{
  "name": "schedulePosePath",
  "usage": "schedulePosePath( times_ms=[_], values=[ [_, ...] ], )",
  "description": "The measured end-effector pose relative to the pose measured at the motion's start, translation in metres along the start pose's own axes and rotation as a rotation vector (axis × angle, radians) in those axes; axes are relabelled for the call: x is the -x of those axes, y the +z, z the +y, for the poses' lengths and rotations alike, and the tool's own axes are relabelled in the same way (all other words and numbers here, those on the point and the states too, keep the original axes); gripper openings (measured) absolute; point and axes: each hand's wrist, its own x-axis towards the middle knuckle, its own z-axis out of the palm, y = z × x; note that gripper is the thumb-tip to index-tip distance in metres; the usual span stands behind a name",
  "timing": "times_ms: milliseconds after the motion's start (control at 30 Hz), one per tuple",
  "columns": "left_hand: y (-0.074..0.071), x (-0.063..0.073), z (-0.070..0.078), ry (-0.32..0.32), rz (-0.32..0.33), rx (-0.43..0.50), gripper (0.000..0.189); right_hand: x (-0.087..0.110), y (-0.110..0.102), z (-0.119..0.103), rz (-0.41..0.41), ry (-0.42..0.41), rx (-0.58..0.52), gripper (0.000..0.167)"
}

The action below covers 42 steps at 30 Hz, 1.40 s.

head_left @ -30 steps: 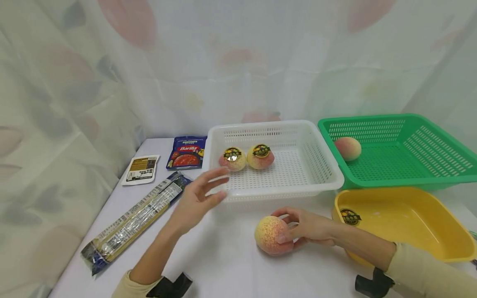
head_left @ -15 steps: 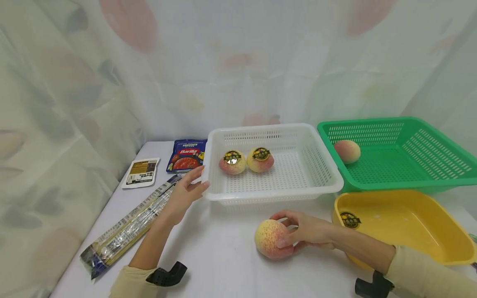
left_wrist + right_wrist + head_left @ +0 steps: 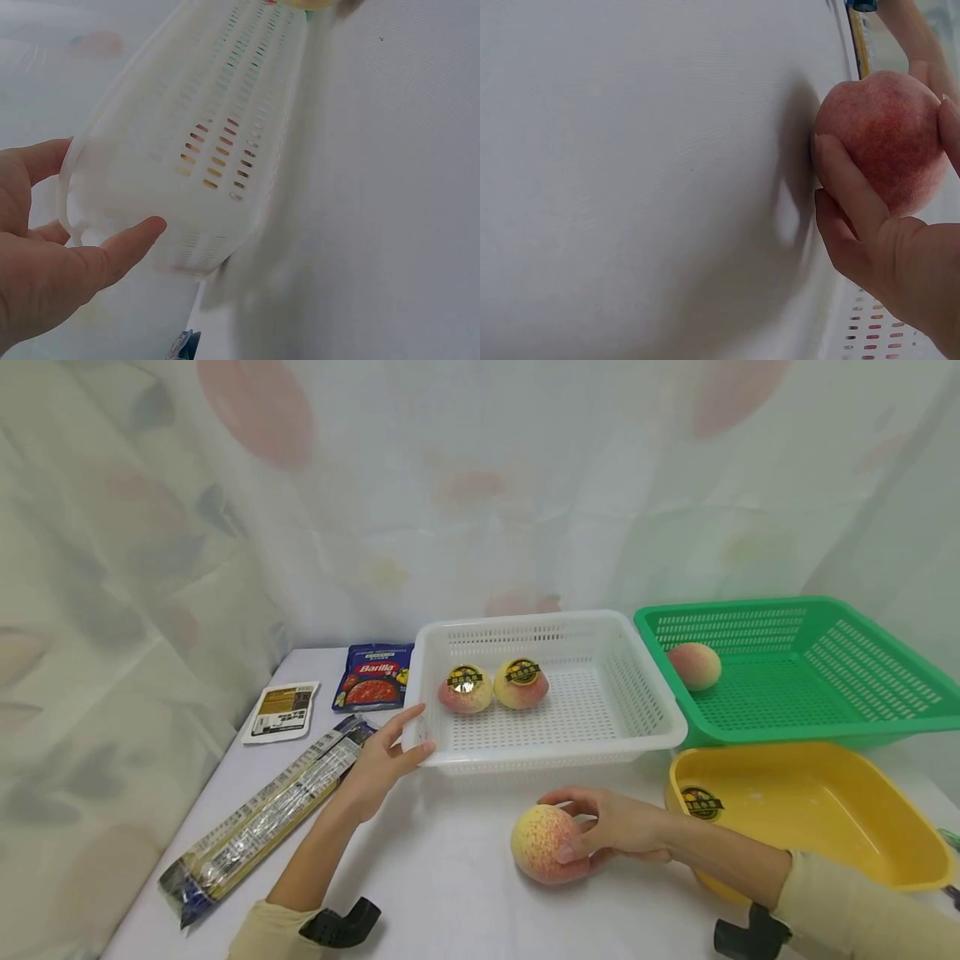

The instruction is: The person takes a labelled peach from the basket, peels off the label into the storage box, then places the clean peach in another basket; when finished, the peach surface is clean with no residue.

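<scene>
In the head view my right hand (image 3: 618,827) holds a yellow-pink peach (image 3: 542,843) low over the white table. The right wrist view shows its fingers and thumb around the red side of that peach (image 3: 889,139). My left hand (image 3: 378,768) is at the front left corner of a white basket (image 3: 540,756), fingers loosely extended. In the left wrist view the left hand's thumb (image 3: 135,244) lies in front of the basket wall and the other fingers meet its rim. Inside the basket sit two peaches with black stickers, a left peach (image 3: 467,697) and a right peach (image 3: 519,695).
A green basket (image 3: 817,731) with one peach (image 3: 694,666) stands at the right. Before it is a yellow bin (image 3: 810,793) with a black sticker inside. At the left lie a long packet (image 3: 270,818), a Barilla pouch (image 3: 372,678) and a white-edged packet (image 3: 281,712).
My left hand moved away from above the basket's front left to its left side, then slightly right to touch the corner. The right hand and its peach have barely moved.
</scene>
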Motion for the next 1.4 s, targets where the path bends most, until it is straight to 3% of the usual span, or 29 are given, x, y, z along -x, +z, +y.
schedulePosePath(
  times_ms=[167, 500, 733, 967, 1100, 1233, 1400],
  values=[
    [0.001, 0.000, -0.001, 0.004, 0.000, 0.018, 0.067, 0.008, -0.011, -0.009, 0.001, -0.023, -0.013, 0.067],
    [0.000, 0.001, 0.000, 0.009, -0.004, 0.031, 0.067, 0.056, -0.061, -0.068, -0.003, -0.149, 0.097, 0.070],
    [-0.001, 0.002, 0.000, 0.008, -0.006, 0.046, 0.068, 0.081, -0.114, -0.091, 0.142, -0.264, 0.138, 0.062],
    [0.000, 0.001, 0.000, 0.006, -0.010, 0.058, 0.069, 0.090, -0.188, -0.077, 0.243, -0.276, 0.120, 0.052],
    [0.001, 0.001, -0.001, 0.005, -0.014, 0.049, 0.069, 0.092, -0.222, -0.060, 0.281, -0.227, 0.159, 0.053],
    [0.000, 0.001, -0.001, 0.004, -0.011, 0.036, 0.068, 0.091, -0.241, -0.043, 0.305, -0.149, 0.210, 0.059],
    [0.000, 0.001, -0.002, 0.010, -0.006, 0.038, 0.068, 0.084, -0.253, -0.030, 0.270, -0.057, 0.262, 0.072]
  ],
)
